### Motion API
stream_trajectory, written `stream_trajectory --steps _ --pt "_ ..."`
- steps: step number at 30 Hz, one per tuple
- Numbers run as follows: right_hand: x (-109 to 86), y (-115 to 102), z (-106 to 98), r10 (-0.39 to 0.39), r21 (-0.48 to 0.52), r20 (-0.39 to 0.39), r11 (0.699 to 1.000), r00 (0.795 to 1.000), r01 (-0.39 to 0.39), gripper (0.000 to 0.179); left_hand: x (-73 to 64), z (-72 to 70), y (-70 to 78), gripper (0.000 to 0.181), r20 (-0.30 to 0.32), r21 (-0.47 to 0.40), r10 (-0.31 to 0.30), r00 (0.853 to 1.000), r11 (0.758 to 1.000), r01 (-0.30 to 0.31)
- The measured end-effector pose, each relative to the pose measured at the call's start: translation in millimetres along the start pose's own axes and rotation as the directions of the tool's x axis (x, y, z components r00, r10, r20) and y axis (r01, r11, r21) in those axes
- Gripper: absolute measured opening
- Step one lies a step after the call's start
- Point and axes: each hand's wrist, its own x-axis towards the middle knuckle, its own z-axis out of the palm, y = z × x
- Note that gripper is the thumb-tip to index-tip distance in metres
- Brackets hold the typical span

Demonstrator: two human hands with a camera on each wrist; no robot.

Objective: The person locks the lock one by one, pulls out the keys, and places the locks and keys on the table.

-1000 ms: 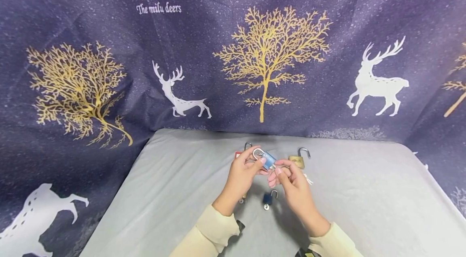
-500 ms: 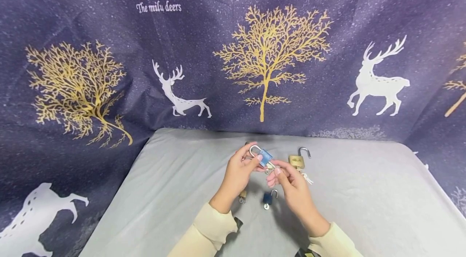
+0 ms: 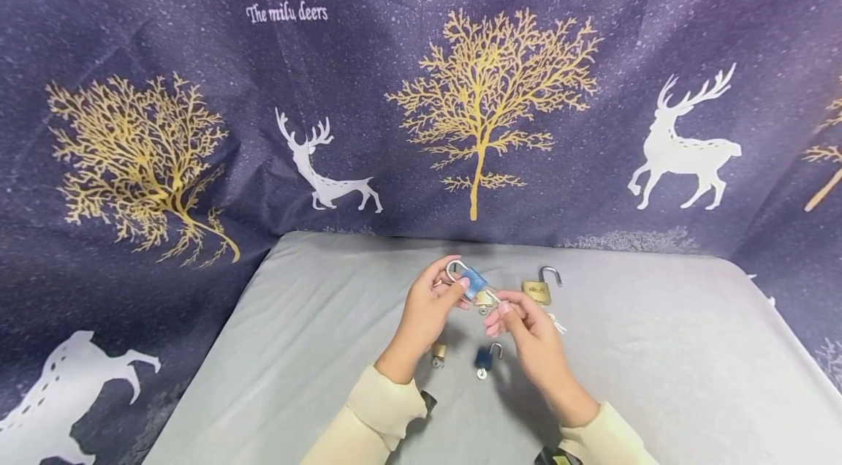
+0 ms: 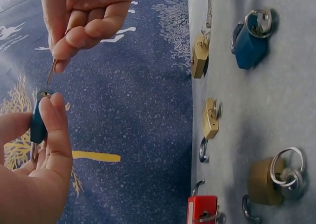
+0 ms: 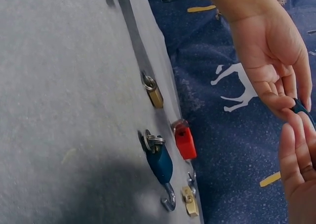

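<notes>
Grey cloth [image 3: 658, 348] bears other padlocks [image 3: 536, 293]; left hand [image 3: 422, 310] grips a light-blue padlock [image 3: 473, 282], right hand [image 3: 528, 326] pinches a key [image 4: 51, 72]

Fingers [image 4: 77, 37] of the right hand [image 3: 534, 341] hide one end of the thin metal key [image 4: 51, 73]. The left hand [image 3: 422, 310] partly covers the held blue rectangular padlock [image 3: 475, 280]. The left wrist view's lower edge crops the red box-shaped padlock [image 4: 203, 203]; markings on the square brass padlock [image 3: 536, 292] are too small to read.
</notes>
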Motion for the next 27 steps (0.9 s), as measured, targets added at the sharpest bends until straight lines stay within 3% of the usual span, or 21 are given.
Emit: stream_trajectory --steps 9,20,27 --pt "6.9 1 -10 0.011 -0.017 -0.030 1.000 0.999 -0.012 0.016 2.8 -4.8 0.7 0.047 -0.039 0.017 -0.011 0.999 1.000 0.012" --pt "17.5 -1 -38 0.064 -0.006 -0.101 0.998 0.993 -0.065 0.019 7.3 -15.0 -1.1 0.045 -0.121 0.061 -0.025 0.992 0.998 0.033" --pt "25.2 1 -58 0.086 -0.036 -0.152 0.995 0.985 -0.092 0.017 13.9 -25.1 -2.2 0.047 -0.170 0.027 -0.053 0.984 0.998 0.058"
